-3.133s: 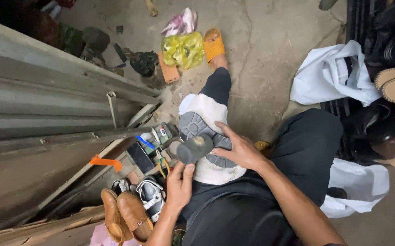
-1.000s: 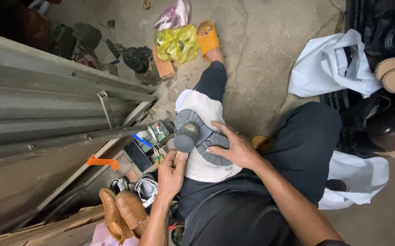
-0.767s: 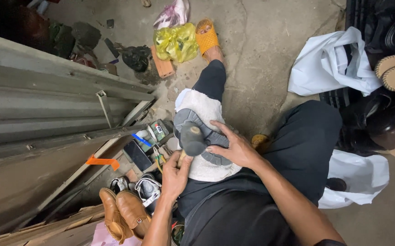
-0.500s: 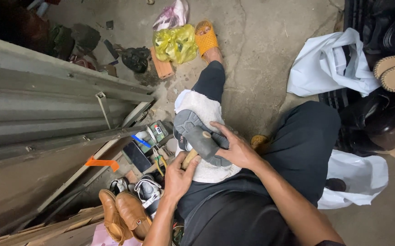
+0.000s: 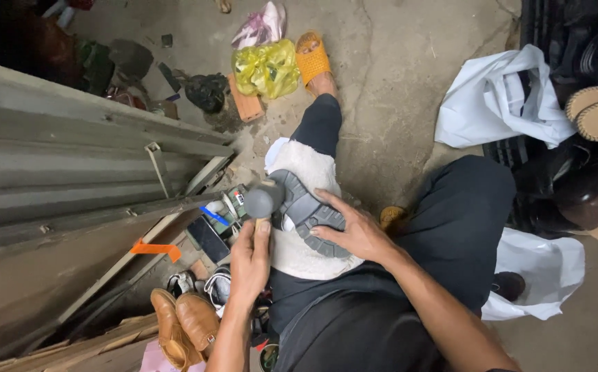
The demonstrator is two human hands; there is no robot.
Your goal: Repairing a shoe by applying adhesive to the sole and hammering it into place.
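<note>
On the lap | left hand (image 5: pixel 249 260) fingers clamped on hammer (image 5: pixel 263 201) | right hand (image 5: pixel 354 233) fingers spread, pinning grey shoe sole (image 5: pixel 306 210) steady on white cloth (image 5: pixel 306 251)

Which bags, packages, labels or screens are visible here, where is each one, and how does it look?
Yellow plastic bag: on the floor at the top, beside the orange sandal; crumpled, translucent.
Pink plastic bag: just above the yellow one; crumpled.
White bag: floor, upper right; large, rumpled.
Second white bag: floor, lower right; flat.
Phone: dark screen, left of the knee; black rectangle.
</note>
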